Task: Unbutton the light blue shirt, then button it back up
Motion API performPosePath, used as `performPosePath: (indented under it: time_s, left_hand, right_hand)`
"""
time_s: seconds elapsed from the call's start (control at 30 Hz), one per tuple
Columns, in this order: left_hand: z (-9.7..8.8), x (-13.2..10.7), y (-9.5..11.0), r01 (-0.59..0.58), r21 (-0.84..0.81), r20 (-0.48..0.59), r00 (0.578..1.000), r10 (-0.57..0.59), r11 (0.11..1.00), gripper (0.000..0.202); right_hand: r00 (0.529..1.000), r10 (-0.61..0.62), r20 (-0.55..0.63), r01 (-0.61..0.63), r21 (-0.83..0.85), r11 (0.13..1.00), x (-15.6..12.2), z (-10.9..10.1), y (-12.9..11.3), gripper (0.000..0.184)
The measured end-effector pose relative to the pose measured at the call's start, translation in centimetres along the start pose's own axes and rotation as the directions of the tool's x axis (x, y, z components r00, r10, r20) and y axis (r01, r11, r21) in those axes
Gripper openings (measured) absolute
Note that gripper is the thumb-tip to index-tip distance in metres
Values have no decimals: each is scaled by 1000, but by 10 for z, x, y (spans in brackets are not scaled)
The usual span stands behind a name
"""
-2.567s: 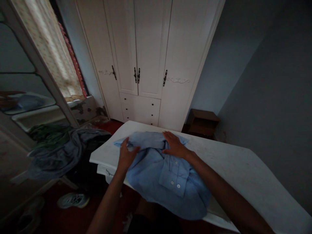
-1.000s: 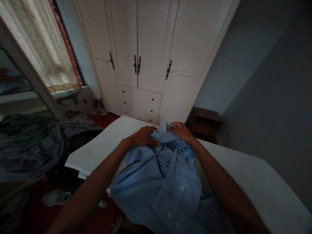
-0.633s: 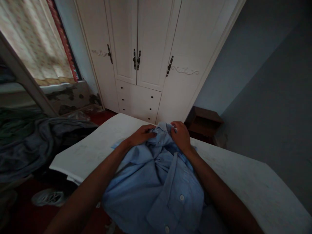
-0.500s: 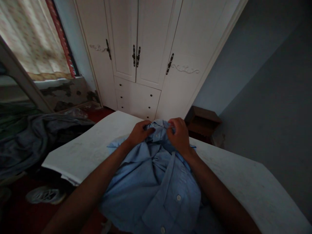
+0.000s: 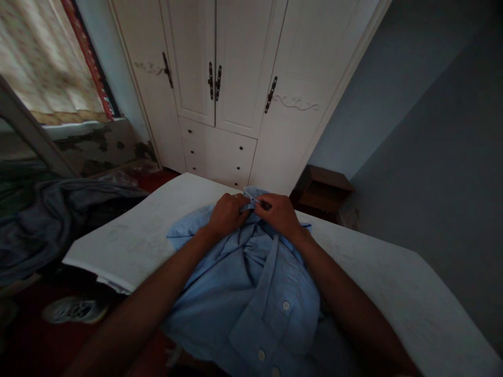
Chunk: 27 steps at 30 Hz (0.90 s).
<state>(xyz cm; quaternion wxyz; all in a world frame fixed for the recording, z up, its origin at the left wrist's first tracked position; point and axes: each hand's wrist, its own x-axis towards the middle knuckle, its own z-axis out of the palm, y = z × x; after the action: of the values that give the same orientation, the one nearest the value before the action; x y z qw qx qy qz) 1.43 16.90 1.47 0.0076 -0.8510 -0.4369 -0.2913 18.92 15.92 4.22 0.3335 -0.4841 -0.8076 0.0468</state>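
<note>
A light blue button-up shirt (image 5: 236, 293) lies bunched over the near part of a white board-like tabletop (image 5: 145, 230), its lower part hanging toward me with white buttons showing. At the shirt's far end, around the collar, my left hand (image 5: 230, 213) pinches the fabric between thumb and fingers. Close beside it on the right, my right hand (image 5: 280, 213) also grips the collar area, fingertips nearly meeting those of the left. The small spot between the fingertips is partly covered by them.
A white wardrobe (image 5: 236, 63) with drawers stands beyond the table. To its right is a brown open cabinet (image 5: 326, 188). Dark clothes (image 5: 58, 220) are heaped at left, above a sneaker (image 5: 74, 310) on the red floor. A curtain (image 5: 43, 63) hangs at upper left.
Both hands have come closer together at the collar, the right one moving left. The collar fabric between them is now gathered tighter. The view has shifted slightly.
</note>
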Motion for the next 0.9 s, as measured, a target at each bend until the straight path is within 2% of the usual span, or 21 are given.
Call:
performPosePath:
  time_s: [0.07, 0.17, 0.27, 0.43, 0.47, 0.53, 0.6, 0.67, 0.73, 0.8, 0.9]
  left_hand:
    - [-1, 0, -1, -20, -15, 31, 999, 20, 1000, 20]
    - [-1, -1, -3, -43, -59, 53, 998, 46, 997, 24]
    - [1, -3, -5, -66, -108, 46, 996, 72, 992, 26]
    - [4, -6, -7, -45, -171, 14, 999, 48, 984, 35]
    - [5, -6, -7, -33, -172, 16, 999, 37, 985, 36]
    - [6, -6, -8, -18, -162, 24, 999, 23, 987, 36]
    - [6, -6, -8, -17, -148, 40, 999, 23, 989, 33]
    - [5, -6, -7, -15, -142, 45, 999, 22, 990, 31]
    - [5, -5, -5, -5, -140, 40, 999, 11, 990, 29]
    - [6, -5, -4, 18, -132, 38, 999, -13, 991, 27]
    - [8, -4, -1, 83, -109, 26, 996, -80, 991, 28]
  right_hand:
    - [991, 122, 57, -132, 240, 962, 1, 7, 7, 15]
    - [946, 256, 201, -324, 515, 794, 2, 16, 16, 15]
    - [923, 276, 269, -385, 606, 696, 2, 19, 20, 16]
    - [911, 267, 313, -410, 628, 662, -1, 17, 21, 24]
    - [919, 253, 303, -391, 613, 686, -1, 15, 20, 25]
    - [955, 189, 227, -284, 532, 798, -1, 11, 18, 25]
    - [989, 65, 130, -108, 355, 928, 0, 4, 14, 21]
    - [993, -58, 103, 45, 127, 991, 1, -2, 8, 16]
    - [985, -111, 129, 121, -71, 990, 1, -4, 3, 15]
    - [984, -111, 138, 140, -225, 964, 0, -1, 0, 16]
    - [991, -95, 92, 121, -338, 933, -3, 11, 0, 21]
